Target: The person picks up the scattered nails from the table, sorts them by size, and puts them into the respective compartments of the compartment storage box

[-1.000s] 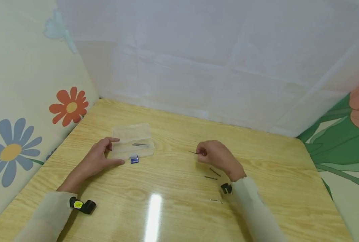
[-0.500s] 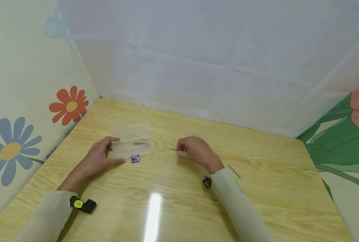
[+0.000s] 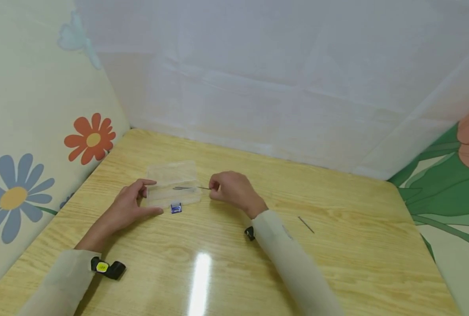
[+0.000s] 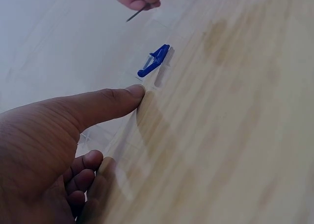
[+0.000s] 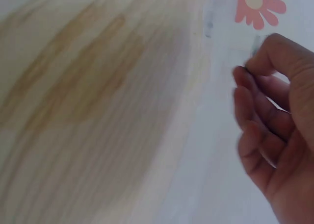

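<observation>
A clear plastic box (image 3: 161, 202) lies with its lid raised at the back and a blue latch (image 3: 176, 208) on its front side. Thin dark metal pins (image 3: 182, 188) lie inside. My left hand (image 3: 125, 206) grips the box's left end, thumb at the front edge; the left wrist view shows this thumb (image 4: 115, 105) near the blue latch (image 4: 156, 61). Just right of the box, my right hand (image 3: 234, 191) pinches another thin pin (image 3: 204, 188), its tip at the box's right end. In the right wrist view, the pin is hardly visible at the fingertips of my hand (image 5: 274, 116).
One loose dark pin (image 3: 306, 224) lies on the wooden table (image 3: 234, 272), right of my right forearm, which covers part of the tabletop. A white sheet (image 3: 258, 87) stands behind the table, with flower-patterned walls at both sides.
My right hand has moved left with the pin, from mid-table to the box's right end. Its forearm now covers small pieces seen earlier on the table. My left hand and the box have stayed put.
</observation>
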{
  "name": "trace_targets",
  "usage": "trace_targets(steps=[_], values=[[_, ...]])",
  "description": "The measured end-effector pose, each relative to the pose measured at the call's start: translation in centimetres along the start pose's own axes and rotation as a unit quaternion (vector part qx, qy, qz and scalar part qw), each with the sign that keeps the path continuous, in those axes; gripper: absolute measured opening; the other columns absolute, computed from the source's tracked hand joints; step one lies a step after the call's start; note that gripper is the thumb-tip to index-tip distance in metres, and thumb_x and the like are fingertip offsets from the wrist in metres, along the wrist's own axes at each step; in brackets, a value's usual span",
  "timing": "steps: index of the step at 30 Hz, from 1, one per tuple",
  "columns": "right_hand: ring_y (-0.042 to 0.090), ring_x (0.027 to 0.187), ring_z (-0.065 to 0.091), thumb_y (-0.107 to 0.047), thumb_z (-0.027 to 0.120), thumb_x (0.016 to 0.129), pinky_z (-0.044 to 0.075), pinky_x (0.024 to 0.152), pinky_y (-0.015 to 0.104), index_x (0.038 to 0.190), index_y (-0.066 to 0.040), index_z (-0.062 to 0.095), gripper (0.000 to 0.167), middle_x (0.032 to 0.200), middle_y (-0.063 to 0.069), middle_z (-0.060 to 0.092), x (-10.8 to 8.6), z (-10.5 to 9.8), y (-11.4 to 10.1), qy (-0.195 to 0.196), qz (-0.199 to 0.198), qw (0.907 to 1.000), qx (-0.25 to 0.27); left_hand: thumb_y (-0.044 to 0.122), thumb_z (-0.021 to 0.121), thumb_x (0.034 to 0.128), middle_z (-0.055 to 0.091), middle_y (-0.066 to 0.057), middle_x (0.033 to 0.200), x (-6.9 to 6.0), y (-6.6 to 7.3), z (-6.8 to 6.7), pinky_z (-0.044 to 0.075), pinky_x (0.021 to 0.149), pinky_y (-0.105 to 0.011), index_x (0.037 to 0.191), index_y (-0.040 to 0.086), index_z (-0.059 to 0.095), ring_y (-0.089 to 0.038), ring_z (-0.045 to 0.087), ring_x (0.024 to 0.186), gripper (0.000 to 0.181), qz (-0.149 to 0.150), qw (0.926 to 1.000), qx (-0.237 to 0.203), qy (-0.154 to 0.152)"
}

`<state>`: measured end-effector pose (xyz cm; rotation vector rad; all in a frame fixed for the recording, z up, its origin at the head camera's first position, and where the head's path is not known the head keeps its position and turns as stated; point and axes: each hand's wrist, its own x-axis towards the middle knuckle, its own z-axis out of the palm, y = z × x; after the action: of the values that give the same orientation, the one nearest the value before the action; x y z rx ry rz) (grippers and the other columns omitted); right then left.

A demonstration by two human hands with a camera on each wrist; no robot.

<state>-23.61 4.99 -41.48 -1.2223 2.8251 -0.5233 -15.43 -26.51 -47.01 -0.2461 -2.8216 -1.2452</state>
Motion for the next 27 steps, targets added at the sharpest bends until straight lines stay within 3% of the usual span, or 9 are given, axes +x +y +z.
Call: trace_targets(steps=[18, 27], values=[[0.004, 0.072, 0.056, -0.019, 0.068, 0.095, 0.045, 0.062, 0.021, 0.1, -0.017, 0.074, 0.009, 0.094, -0.01, 0.071, 3.5, 1.2, -2.0, 0.013, 0.014, 0.9996, -0.02, 0.032, 0.092, 0.0792, 0.045, -0.01, 0.105, 0.1, 0.2, 0.4, 0.03, 0.084, -0.046, 0.143, 0.0, 0.049, -0.029, 0.037, 0.099, 0.083, 0.0, 1.0, 0.008, 0.006], [0.004, 0.077, 0.061, -0.025, 0.066, 0.097, 0.046, 0.061, 0.021, 0.109, -0.015, 0.074, 0.017, 0.101, -0.006, 0.073, 3.9, 1.2, -2.6, 0.006, 0.019, 0.9998, -0.009, 0.035, 0.091, 0.0804, 0.044, -0.009, 0.105, -0.1, 0.2, 0.3, 0.029, 0.083, -0.045, 0.143, 0.001, 0.048, -0.03, 0.036, 0.1, 0.083, -0.003, 1.0, 0.007, 0.003]])
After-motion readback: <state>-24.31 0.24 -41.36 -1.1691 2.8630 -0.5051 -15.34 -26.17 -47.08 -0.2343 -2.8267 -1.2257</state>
